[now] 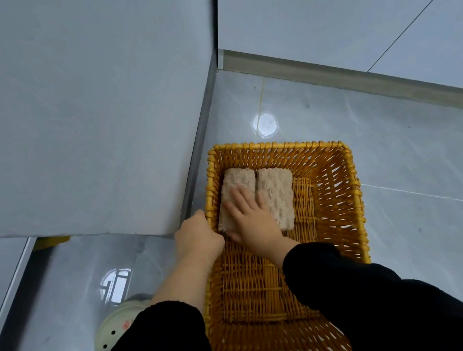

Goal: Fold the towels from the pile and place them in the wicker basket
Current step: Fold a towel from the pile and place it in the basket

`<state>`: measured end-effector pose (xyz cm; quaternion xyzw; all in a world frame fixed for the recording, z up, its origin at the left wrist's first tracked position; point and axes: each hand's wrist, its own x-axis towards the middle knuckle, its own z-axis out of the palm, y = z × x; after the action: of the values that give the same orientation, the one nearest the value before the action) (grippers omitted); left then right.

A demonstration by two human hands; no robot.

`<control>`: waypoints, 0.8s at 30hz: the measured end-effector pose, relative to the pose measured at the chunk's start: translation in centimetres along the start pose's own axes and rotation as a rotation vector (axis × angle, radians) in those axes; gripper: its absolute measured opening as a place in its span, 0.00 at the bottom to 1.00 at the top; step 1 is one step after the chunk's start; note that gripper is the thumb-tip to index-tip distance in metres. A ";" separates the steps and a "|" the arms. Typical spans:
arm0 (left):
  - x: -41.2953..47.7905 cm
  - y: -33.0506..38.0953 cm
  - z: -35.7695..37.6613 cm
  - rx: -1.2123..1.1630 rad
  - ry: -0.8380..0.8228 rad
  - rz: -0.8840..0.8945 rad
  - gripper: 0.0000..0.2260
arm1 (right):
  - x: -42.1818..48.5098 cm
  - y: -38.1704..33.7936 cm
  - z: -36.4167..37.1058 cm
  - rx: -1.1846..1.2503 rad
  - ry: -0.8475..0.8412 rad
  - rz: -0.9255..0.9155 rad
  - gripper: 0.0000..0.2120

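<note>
L grip (197, 237) holds basket (357, 203) rim; R grip (251, 216) flat, pressing folded towel (276, 190).

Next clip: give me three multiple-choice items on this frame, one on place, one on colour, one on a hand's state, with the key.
1. The folded towelling lies: A) on the floor tiles B) in the far left corner of the wicker basket C) on the rim.
2. The basket is: A) white B) black C) yellow-orange.
3. The right hand: A) rests flat on the towelling B) grips the rim C) hangs idle.
Key: 1B, it sits inside, toward that corner; 2C, the weave shows that colour; 3A, fingers lie straight on it, while the left hand grips the rim.
</note>
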<state>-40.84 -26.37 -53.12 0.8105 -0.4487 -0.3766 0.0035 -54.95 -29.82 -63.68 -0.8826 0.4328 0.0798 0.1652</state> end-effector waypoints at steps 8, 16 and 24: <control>0.2 0.0 0.2 -0.003 -0.005 -0.016 0.03 | 1.9 1.9 -0.9 -0.290 -0.223 -0.092 0.34; -0.9 -0.1 -0.1 -0.078 -0.070 -0.009 0.07 | -0.1 1.5 -4.4 -0.135 -0.181 -0.100 0.35; -4.4 3.0 -3.7 -0.291 -0.064 -0.022 0.14 | -3.9 1.8 -10.1 0.036 0.010 -0.007 0.31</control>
<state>-42.14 -26.18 -46.76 0.7939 -0.3801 -0.4633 0.1027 -58.80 -31.64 -53.61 -0.8813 0.4321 0.0670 0.1792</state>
